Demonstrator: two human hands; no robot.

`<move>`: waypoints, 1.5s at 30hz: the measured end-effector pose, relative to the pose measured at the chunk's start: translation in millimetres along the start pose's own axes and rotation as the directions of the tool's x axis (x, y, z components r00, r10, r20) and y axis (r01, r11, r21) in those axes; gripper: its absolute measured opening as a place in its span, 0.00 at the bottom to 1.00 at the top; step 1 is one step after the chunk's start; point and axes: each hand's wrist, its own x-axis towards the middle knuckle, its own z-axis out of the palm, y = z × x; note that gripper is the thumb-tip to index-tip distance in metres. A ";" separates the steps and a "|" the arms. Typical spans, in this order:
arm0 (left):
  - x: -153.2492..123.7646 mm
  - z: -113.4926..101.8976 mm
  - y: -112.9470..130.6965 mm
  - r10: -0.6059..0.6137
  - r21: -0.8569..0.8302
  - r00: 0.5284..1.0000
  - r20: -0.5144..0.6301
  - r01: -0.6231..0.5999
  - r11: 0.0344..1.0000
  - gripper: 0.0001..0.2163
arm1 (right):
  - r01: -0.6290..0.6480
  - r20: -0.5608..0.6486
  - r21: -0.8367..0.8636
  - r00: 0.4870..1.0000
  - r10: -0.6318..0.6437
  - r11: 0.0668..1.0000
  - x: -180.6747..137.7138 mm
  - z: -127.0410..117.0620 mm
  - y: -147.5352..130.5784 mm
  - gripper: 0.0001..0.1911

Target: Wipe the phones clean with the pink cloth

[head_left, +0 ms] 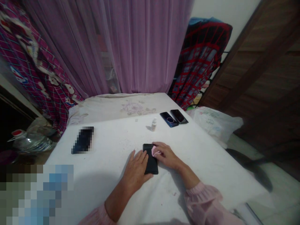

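A black phone [151, 165] lies flat on the white table [112, 156] in front of me. My left hand [137, 170] rests on its left edge with fingers stretched out flat, holding it down. My right hand [165, 154] is closed on a small pink cloth [155, 151] and presses it onto the upper part of the phone's screen. Both wrists show pink sleeves.
A small white bottle [153, 124] stands behind the phone. Two more dark phones [173, 118] lie side by side at the far right of the table. A blurred dark object [83, 140] lies at the left. A white plastic bag [214, 123] sits off the right edge.
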 end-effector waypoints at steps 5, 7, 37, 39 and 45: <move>-2.3 1.5 1.7 0.004 0.014 1.000 -0.030 -0.004 1.000 0.30 | 0.014 -0.013 -0.026 1.000 -0.015 1.000 -0.3 2.0 5.6 0.08; -2.3 0.7 2.1 -0.001 0.016 1.000 -0.024 0.002 1.000 0.29 | -0.009 -0.041 -0.052 0.999 0.007 0.999 7.0 4.5 7.3 0.08; 61.2 -49.0 -36.6 0.079 0.226 0.975 0.209 -0.127 0.966 0.20 | -0.291 -0.185 0.712 0.801 0.569 0.640 -14.5 0.5 -3.7 0.21; 46.3 -48.8 -34.9 -0.024 0.211 0.988 0.155 -0.009 0.977 0.18 | -0.287 -0.240 0.655 0.798 0.553 0.699 -14.1 4.7 -0.1 0.19; -2.2 -4.4 5.2 -0.284 -0.007 0.946 -0.157 0.286 0.958 0.23 | -0.296 -0.373 0.427 0.803 0.465 0.855 -0.4 12.2 1.8 0.16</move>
